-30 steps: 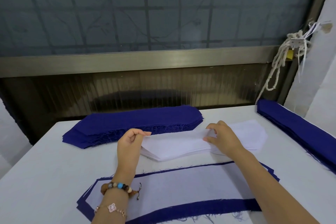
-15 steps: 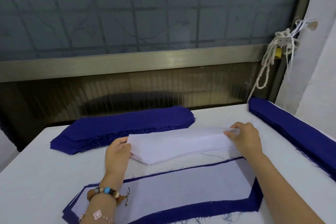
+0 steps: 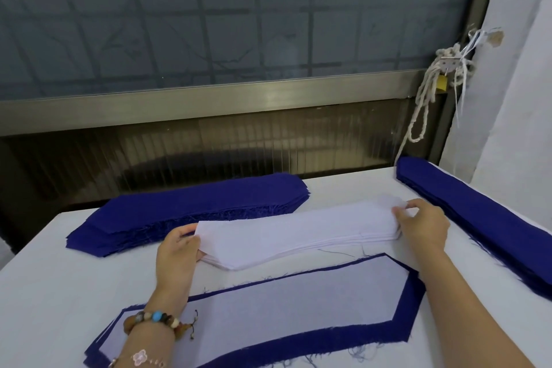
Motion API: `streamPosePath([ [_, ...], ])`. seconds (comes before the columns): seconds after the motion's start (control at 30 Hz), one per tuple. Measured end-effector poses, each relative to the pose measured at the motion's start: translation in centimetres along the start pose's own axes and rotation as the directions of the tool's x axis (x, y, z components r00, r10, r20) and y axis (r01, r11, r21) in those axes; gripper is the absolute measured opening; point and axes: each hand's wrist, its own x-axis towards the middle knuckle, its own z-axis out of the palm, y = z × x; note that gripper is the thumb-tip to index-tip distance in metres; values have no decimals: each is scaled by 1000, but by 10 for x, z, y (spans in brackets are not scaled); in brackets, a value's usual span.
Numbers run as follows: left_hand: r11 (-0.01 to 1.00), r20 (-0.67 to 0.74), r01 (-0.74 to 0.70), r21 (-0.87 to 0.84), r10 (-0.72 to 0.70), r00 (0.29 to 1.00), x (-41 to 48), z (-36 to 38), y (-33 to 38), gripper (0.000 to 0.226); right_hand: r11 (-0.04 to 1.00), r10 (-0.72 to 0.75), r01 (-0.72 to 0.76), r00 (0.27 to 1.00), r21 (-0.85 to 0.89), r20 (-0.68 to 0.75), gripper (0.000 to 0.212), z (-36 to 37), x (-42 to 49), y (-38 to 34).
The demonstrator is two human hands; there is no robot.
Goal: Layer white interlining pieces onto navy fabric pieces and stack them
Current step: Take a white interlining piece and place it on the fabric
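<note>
A stack of white interlining pieces [image 3: 295, 233] lies across the middle of the white table [image 3: 47, 293]. My left hand [image 3: 179, 251] grips the stack's left end, and my right hand [image 3: 424, 227] pinches the top sheets at its right end. Nearer to me lies a navy fabric piece [image 3: 406, 308] with a white interlining piece [image 3: 283, 305] laid on it, on top of a thin layered pile. A thick stack of navy pieces [image 3: 191, 212] sits behind the white stack.
A second long stack of navy pieces [image 3: 484, 218] runs along the table's right edge. Behind the table stands a window with a metal frame [image 3: 209, 101]. A knotted white rope [image 3: 430, 92] hangs at the right, beside a white wall.
My left hand slid from the top of the white stack to grip its left end. My right hand moved right along the stack to its right end. The camera view shifted.
</note>
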Motion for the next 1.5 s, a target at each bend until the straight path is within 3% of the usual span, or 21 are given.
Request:
streamPosePath([
  [0.1, 998, -44, 7, -59, -10, 999, -1, 0, 1, 25, 999, 37, -37, 999, 21, -2, 16, 0, 3, 1],
  [0.2, 997, -59, -6, -75, 2, 998, -1, -1, 1, 24, 999, 40, -40, 999, 9, 7, 20, 1, 3, -1],
  [0.3, 998, 20, -62, -18, 63, 998, -2, -2, 2, 14, 999, 49, -49, 999, 1, 19, 26, 1, 3, -3],
  [0.43, 991, 127, -96, 91, 84, 988, -5, -1, 1, 18, 998, -39, 39, 999, 52, -1, 27, 2, 2, -6],
  [0.6, 984, 87, -88, 156, 75, 993, -7, -1, 4, 26, 970, -121, 124, 992, 208, -26, 9, 1, -8, -12],
  [0.8, 993, 4, -80, 81, 80, 997, -11, -9, 12, 31, 942, -171, 175, 985, 286, -37, 6, 2, -18, -17],
  [0.93, 997, 32, 10, -73, -8, 999, -10, -20, 28, 32, 934, -104, 100, 995, 344, -7, 10, 2, -26, -20],
  [1.07, 993, 75, 76, -93, -69, 995, -15, -37, 39, 30, 933, -70, 55, 997, 356, 30, 9, -4, -40, -19],
  [1.27, 999, 31, 50, -1, -50, 998, -36, -69, 41, 28, 939, -70, 39, 994, 343, 78, 10, -19, -68, -21],
  [1.5, 939, -66, 90, 331, -72, 995, -67, -100, 38, 25, 944, -96, 43, 984, 326, 149, 10, -44, -98, -9],
])
